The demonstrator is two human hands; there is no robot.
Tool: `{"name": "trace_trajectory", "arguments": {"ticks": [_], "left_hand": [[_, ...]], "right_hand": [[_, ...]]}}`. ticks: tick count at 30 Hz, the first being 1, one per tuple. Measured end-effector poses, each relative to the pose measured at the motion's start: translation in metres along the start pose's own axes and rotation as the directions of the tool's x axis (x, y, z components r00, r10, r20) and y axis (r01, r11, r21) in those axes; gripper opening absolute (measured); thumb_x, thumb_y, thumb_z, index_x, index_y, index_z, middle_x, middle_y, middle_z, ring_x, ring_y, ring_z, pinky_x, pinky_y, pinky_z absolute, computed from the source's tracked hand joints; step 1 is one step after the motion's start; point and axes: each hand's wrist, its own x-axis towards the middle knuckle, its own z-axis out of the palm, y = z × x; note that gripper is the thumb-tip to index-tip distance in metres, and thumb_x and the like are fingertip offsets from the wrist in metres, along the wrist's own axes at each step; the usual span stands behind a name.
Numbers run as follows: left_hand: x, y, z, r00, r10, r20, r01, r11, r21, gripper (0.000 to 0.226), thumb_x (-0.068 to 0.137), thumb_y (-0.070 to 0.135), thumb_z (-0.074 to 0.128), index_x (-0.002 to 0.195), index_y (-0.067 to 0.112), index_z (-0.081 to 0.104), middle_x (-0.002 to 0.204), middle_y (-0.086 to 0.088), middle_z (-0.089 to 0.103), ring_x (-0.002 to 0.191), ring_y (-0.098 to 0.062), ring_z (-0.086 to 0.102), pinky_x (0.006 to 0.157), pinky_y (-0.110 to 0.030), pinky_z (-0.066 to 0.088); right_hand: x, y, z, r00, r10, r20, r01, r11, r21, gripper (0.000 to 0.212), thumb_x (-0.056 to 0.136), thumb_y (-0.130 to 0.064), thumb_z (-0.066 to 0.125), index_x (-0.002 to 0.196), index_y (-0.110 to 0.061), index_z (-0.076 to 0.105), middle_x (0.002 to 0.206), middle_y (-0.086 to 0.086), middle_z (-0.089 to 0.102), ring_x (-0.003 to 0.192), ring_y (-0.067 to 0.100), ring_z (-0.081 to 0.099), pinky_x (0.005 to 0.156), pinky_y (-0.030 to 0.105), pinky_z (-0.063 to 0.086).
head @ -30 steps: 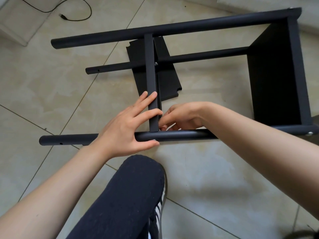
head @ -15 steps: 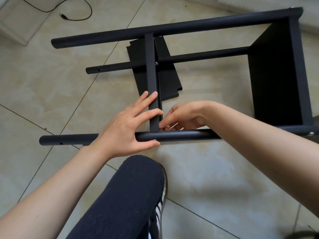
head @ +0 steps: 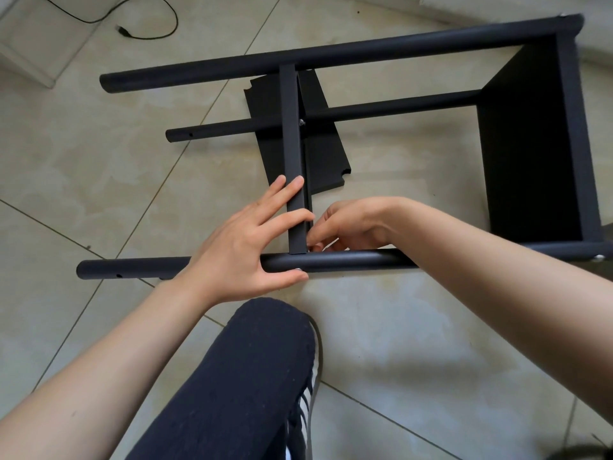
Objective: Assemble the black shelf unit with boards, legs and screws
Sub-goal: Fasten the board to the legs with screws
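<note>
Left hand (head: 245, 250) spread flat, bracing board (head: 293, 161) against near leg (head: 331, 260). Right hand (head: 345, 227) pinches something small at that joint, probably a screw. Leg runs left-right; board edge runs away. Right hand nearer joint.

Both forearms bare, no sleeves, watches or rings visible on the left hand (head: 245, 250) or the right hand (head: 351, 227). One leg (head: 232, 386) in plain dark navy/black knit-looking trousers, fabric slightly textured. Shoe (head: 305, 403) partly seen beside the leg: dark upper with white stripes and a pale sole edge.
</note>
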Motion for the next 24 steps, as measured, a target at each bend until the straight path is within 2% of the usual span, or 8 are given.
{"name": "trace_trajectory", "arguments": {"ticks": [4, 6, 10, 12, 16, 20, 22, 24], "left_hand": [[-0.0002, 0.0, 0.0003, 1.0, 0.002, -0.002, -0.002, 1.0, 0.003, 0.068, 0.082, 0.06, 0.064, 0.142, 0.031, 0.05, 0.169, 0.01, 0.012, 0.156, -0.011, 0.005, 0.111, -0.039, 0.035], [-0.0002, 0.0002, 0.0003, 1.0, 0.001, -0.005, -0.001, 1.0, 0.002, 0.069, 0.082, 0.061, 0.064, 0.142, 0.03, 0.05, 0.169, 0.01, 0.012, 0.156, -0.011, 0.005, 0.112, -0.04, 0.035], [-0.0003, 0.0003, 0.0002, 1.0, -0.002, -0.002, 0.002, 1.0, -0.002, 0.069, 0.082, 0.061, 0.064, 0.142, 0.029, 0.05, 0.169, 0.009, 0.012, 0.156, -0.012, 0.005, 0.113, -0.042, 0.036], [-0.0004, 0.0004, 0.0002, 1.0, 0.0, -0.002, 0.0, 1.0, -0.001, 0.069, 0.082, 0.061, 0.064, 0.142, 0.03, 0.05, 0.169, 0.009, 0.012, 0.156, -0.012, 0.005, 0.112, -0.041, 0.035], [-0.0003, 0.0008, -0.0001, 1.0, -0.001, 0.003, 0.001, 1.0, 0.004, 0.068, 0.082, 0.062, 0.063, 0.142, 0.032, 0.049, 0.169, 0.01, 0.011, 0.156, -0.011, 0.004, 0.112, -0.041, 0.035], [-0.0001, 0.0009, -0.0001, 1.0, -0.002, 0.007, 0.002, 1.0, 0.016, 0.07, 0.082, 0.062, 0.062, 0.143, 0.031, 0.049, 0.169, 0.01, 0.011, 0.156, -0.011, 0.004, 0.113, -0.04, 0.033], [-0.0002, 0.0003, 0.0001, 1.0, 0.0, 0.002, 0.0, 1.0, 0.022, 0.07, 0.082, 0.062, 0.063, 0.143, 0.03, 0.049, 0.169, 0.009, 0.012, 0.156, -0.012, 0.005, 0.112, -0.039, 0.033], [-0.0004, -0.0003, 0.0001, 1.0, 0.002, -0.002, -0.002, 1.0, 0.027, 0.071, 0.082, 0.062, 0.063, 0.143, 0.03, 0.049, 0.169, 0.009, 0.012, 0.156, -0.012, 0.006, 0.111, -0.038, 0.035]], "right_hand": [[0.002, -0.0011, 0.0042, 0.999, 0.011, -0.033, -0.012, 1.0, -0.02, 0.022, 0.091, -0.01, 0.06, 0.069, -0.01, 0.063, 0.068, 0.004, 0.059, 0.063, 0.013, 0.058, 0.063, 0.023, 0.049], [0.0013, -0.001, 0.0037, 1.0, 0.004, -0.025, -0.005, 1.0, -0.028, 0.024, 0.091, -0.01, 0.059, 0.068, -0.011, 0.062, 0.07, 0.004, 0.06, 0.061, 0.012, 0.059, 0.063, 0.023, 0.05], [-0.0015, 0.0003, 0.0015, 0.999, -0.022, 0.037, 0.023, 1.0, -0.01, 0.023, 0.095, -0.011, 0.056, 0.072, -0.008, 0.059, 0.081, 0.007, 0.062, 0.077, 0.017, 0.061, 0.083, 0.031, 0.051], [-0.0004, 0.0009, 0.0016, 0.999, -0.03, 0.031, 0.031, 1.0, -0.007, 0.021, 0.096, -0.011, 0.056, 0.075, -0.007, 0.057, 0.081, 0.008, 0.062, 0.081, 0.019, 0.06, 0.088, 0.035, 0.049], [0.0018, -0.0002, 0.0028, 1.0, -0.008, -0.003, 0.008, 1.0, -0.014, 0.025, 0.093, -0.01, 0.058, 0.068, -0.009, 0.061, 0.072, 0.005, 0.059, 0.07, 0.016, 0.06, 0.075, 0.029, 0.05], [0.0011, -0.0013, 0.0021, 1.0, -0.022, 0.001, 0.022, 1.0, -0.02, 0.025, 0.092, -0.009, 0.059, 0.068, -0.009, 0.062, 0.07, 0.004, 0.061, 0.066, 0.015, 0.061, 0.072, 0.029, 0.05], [-0.0007, -0.0008, 0.001, 0.998, -0.047, 0.038, 0.048, 0.998, -0.039, 0.017, 0.094, -0.011, 0.057, 0.079, -0.004, 0.06, 0.074, 0.003, 0.063, 0.069, 0.012, 0.063, 0.074, 0.028, 0.051], [-0.0026, -0.0003, 0.0012, 0.995, -0.073, 0.071, 0.075, 0.997, -0.026, 0.006, 0.097, -0.012, 0.054, 0.098, -0.008, 0.058, 0.077, 0.002, 0.061, 0.069, 0.008, 0.064, 0.072, 0.024, 0.053]]}}
